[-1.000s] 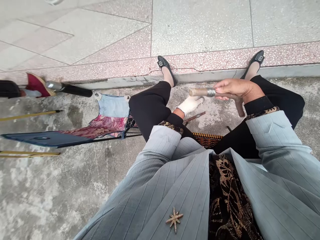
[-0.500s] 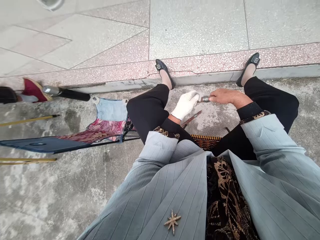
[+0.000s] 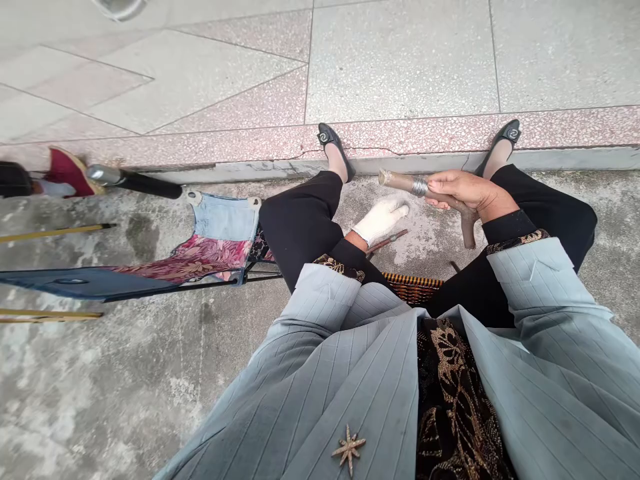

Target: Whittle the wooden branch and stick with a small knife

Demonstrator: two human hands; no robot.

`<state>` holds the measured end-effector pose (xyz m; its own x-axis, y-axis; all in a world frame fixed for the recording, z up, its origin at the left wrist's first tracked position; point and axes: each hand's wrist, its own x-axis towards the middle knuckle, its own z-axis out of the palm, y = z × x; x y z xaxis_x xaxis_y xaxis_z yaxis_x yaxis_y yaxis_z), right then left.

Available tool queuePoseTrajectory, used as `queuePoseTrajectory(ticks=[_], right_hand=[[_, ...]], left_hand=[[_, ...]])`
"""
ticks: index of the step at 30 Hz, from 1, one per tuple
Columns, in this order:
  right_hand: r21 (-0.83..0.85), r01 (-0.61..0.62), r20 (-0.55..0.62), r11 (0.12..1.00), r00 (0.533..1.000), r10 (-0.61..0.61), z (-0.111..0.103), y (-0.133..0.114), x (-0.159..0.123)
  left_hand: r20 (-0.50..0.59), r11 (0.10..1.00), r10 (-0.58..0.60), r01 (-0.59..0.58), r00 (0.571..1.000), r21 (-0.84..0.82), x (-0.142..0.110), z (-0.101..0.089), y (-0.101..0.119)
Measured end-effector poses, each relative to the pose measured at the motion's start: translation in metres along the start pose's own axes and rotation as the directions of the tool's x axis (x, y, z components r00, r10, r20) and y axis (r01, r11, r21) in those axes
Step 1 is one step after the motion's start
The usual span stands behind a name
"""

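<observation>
My right hand (image 3: 463,192) is bare and closed around a brown wooden handle (image 3: 400,181) that has a silver band (image 3: 420,186) and a bent lower end (image 3: 469,230). The handle's tip points left, above the concrete between my knees. Just below and left of that tip is my left hand (image 3: 383,217), in a white glove, fingers loosely stretched and holding nothing. A thin brown metal rod (image 3: 387,241) lies on the concrete under the gloved hand.
I sit on a woven rattan seat (image 3: 415,285) with my feet at a stone kerb (image 3: 240,170). At the left stand a folding stool with patchwork fabric (image 3: 210,243), a black cylinder with a silver cap (image 3: 133,180), a red object (image 3: 67,175) and two yellow sticks (image 3: 55,231).
My right hand has lifted the handle up off the ground and turned it level. The gloved left hand has let go of its tip and dropped down and away.
</observation>
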<state>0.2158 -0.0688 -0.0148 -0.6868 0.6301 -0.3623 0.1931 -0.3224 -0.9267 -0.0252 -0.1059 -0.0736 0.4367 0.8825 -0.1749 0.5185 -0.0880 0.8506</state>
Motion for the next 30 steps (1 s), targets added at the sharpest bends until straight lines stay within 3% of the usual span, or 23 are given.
queuePoseTrajectory(ticks=[4,7,9,11,13,14,18,22,25,30], right_hand=[[-0.073,-0.001,0.312,0.997,0.950,0.024,-0.005,0.002,0.001],[-0.282,-0.066,0.452,0.957,0.871,0.194,-0.003,0.006,0.008],[-0.500,-0.137,0.377,0.855,0.854,0.358,0.000,0.008,0.014],[-0.672,-0.251,0.156,0.697,0.872,0.464,0.003,0.008,0.019],[-0.735,-0.352,-0.058,0.580,0.884,0.464,0.004,0.006,0.024],[-0.734,-0.382,-0.125,0.561,0.888,0.442,0.004,0.005,0.026],[-0.654,-0.404,-0.225,0.640,0.911,0.345,-0.001,0.004,0.027],[-0.435,-0.355,-0.254,0.828,0.930,0.266,-0.003,0.008,0.023],[-0.245,-0.257,-0.206,0.935,0.956,0.209,-0.002,0.009,0.022],[-0.084,-0.235,-0.200,0.968,0.956,0.214,0.003,0.008,0.020]], left_hand=[[0.022,1.000,-0.019,0.020,1.000,-0.020,0.007,-0.007,-0.011],[0.034,0.993,-0.015,0.011,0.999,0.120,0.005,-0.017,-0.010],[0.018,0.977,-0.004,0.000,1.000,0.215,0.002,-0.021,-0.006],[0.020,0.971,0.009,-0.013,1.000,0.238,-0.001,-0.023,-0.002],[0.032,0.982,0.017,-0.022,0.999,0.187,-0.003,-0.020,-0.001],[0.041,0.991,0.015,-0.020,0.999,0.133,-0.003,-0.018,-0.002],[0.102,0.995,-0.004,0.014,0.995,-0.103,-0.001,-0.007,-0.012],[0.114,0.986,-0.041,0.059,0.993,-0.156,0.003,0.002,-0.020],[0.122,0.975,-0.075,0.098,0.990,-0.201,0.004,0.006,-0.016],[0.173,0.975,-0.098,0.129,0.980,-0.179,0.003,0.013,-0.008]])
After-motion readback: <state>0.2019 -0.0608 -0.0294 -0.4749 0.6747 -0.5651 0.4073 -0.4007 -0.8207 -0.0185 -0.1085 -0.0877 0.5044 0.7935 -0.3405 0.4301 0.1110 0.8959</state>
